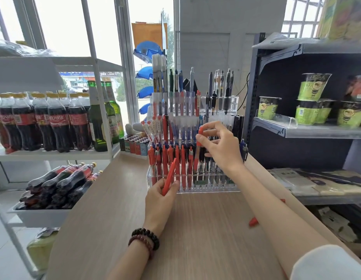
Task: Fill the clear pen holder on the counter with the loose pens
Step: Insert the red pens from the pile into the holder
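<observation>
So the clear pen holder (207,189) sits toward the back of the wooden surface (195,235). It's a stepped acrylic rack and already pretty packed: red pens along the left of its front row, darker ones to the right, and blue, white and black ones on the tiers behind.

The left hand (161,197) is right in front of the holder's left end, with its grip closed round a red pen (170,175). That pen tilts up and to the right, and its top end overlaps the front row. Can't tell if it actually touches the rack. There are two bead bracelets (144,239) on that wrist.

The right hand (221,146) is up over the middle of the holder, grip pinching a second red pen (197,152) near its top between thumb and fingertips. This one stands nearly upright, with its lower end down among the front-row pens, just right of the red batch. Whether it's seated in a slot, no idea.

A loose red pen (253,221) lies on the surface in front of the holder and off to its right. It's mostly hidden behind the right forearm, so only one end pokes out.

Just left of the holder there's a box of lighters (133,145), then a white rack with cola bottles (44,122) and green beer bottles (98,118). Right of the holder is a dark shelf with green noodle cups (310,110). Blue plastic trays (147,51) are stacked up behind it.
</observation>
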